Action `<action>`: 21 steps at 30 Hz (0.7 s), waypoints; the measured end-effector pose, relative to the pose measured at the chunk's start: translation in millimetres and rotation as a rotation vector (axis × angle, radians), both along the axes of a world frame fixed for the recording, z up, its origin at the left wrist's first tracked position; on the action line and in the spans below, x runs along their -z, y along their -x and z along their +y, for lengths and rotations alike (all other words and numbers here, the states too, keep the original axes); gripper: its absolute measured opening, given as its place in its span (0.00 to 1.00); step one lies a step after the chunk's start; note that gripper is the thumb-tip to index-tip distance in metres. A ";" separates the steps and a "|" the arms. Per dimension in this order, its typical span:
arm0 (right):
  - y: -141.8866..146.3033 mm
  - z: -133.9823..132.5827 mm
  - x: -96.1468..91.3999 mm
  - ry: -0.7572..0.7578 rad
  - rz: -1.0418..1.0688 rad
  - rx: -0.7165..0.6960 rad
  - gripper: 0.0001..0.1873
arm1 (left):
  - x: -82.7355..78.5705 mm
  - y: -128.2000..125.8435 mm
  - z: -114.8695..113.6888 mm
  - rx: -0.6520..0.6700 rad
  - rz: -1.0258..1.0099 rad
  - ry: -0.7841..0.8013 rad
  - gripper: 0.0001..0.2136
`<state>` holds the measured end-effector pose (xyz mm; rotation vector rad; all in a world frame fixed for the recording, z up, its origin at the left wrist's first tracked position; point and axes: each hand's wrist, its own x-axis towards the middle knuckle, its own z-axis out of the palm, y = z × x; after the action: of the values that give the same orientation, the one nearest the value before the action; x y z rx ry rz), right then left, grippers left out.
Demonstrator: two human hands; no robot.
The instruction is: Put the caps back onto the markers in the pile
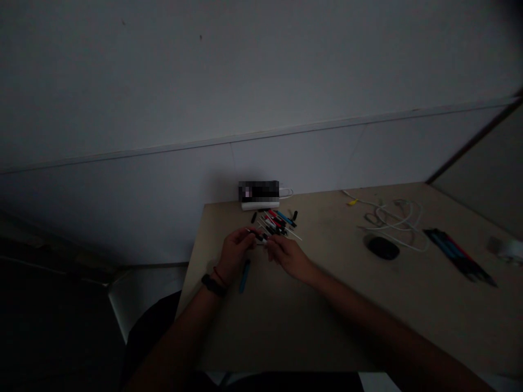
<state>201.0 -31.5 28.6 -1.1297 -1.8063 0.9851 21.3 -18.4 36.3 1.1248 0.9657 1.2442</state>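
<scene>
From the head camera's view, taking the hands as the centre of a clock face, I see the left hand [233, 251] and right hand [289, 258] meeting over the desk [310, 316]. Each has its grip pinched on a small black-and-white piece [265, 238] between them; whether it is one part or two, I can't tell in this gloom. Just beyond, at one o'clock, lies a loose heap of pen parts [278, 222], red, blue, black and white. A blue barrel [244, 277] rests at seven o'clock, near the left wrist. At twelve stands a white-based box [260, 206], partly blurred. Well off toward three sit a dark mouse [383, 247] and a bundle of pens [457, 255], with a tangled white cable [388, 224] nearer two.
</scene>
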 end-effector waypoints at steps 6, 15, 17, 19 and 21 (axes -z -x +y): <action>0.6 -0.1 2.8 0.007 0.025 0.116 0.16 | -3.1 0.2 -1.5 -0.001 0.087 -0.030 0.11; 1.5 -2.2 0.2 0.147 0.160 -0.061 0.24 | -10.2 5.0 -2.6 0.147 0.063 -0.057 0.13; 1.5 -2.6 1.2 0.231 0.249 -0.132 0.27 | -9.9 6.6 -2.7 0.185 0.033 -0.045 0.15; 1.1 -4.4 1.1 0.339 0.340 -0.211 0.27 | -8.6 8.0 -3.2 0.228 0.010 -0.035 0.17; 0.9 -7.4 -0.7 0.466 0.432 -0.300 0.27 | -7.4 8.7 -4.1 0.268 -0.018 -0.034 0.17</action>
<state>200.1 -38.9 29.3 -0.8241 -1.4507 1.7473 12.6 -22.4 43.7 1.2239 0.7548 1.0539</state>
